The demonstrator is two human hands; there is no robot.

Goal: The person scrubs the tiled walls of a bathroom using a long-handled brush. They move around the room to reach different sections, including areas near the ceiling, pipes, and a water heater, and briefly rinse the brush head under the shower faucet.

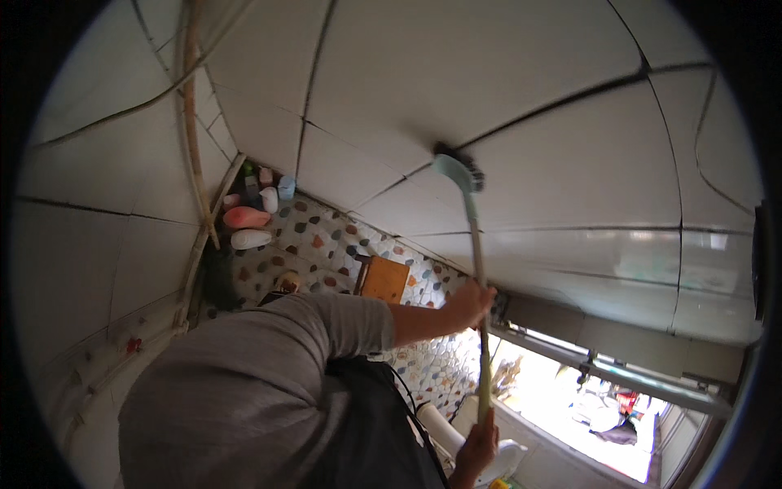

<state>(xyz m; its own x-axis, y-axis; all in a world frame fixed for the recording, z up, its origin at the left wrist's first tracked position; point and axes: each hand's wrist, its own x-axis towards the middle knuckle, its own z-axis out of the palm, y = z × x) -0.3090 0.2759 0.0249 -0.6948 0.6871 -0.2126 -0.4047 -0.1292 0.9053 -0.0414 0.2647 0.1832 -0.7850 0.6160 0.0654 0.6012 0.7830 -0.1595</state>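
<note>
A long-handled scrub brush (478, 244) reaches up against the white tiled wall (562, 171). Its curved pale green head (453, 169) carries dark bristles, which meet the wall along a dark joint between tiles. Partway down the pole, my left hand (469, 305) is wrapped round it, the arm stretched across from a grey sleeve. Lower, near the pole's end, my right hand (479, 447) also closes round it; part of that hand and its forearm are cut off or hidden by my body.
In the far left corner several bottles stand or lie, among them a pink bottle (246, 218) and a white bottle (250, 239). An orange-topped stool (384, 279) rests on the pebble-patterned floor (314, 244). A long pole (192, 122) leans there. At lower right is a bright window (562, 407).
</note>
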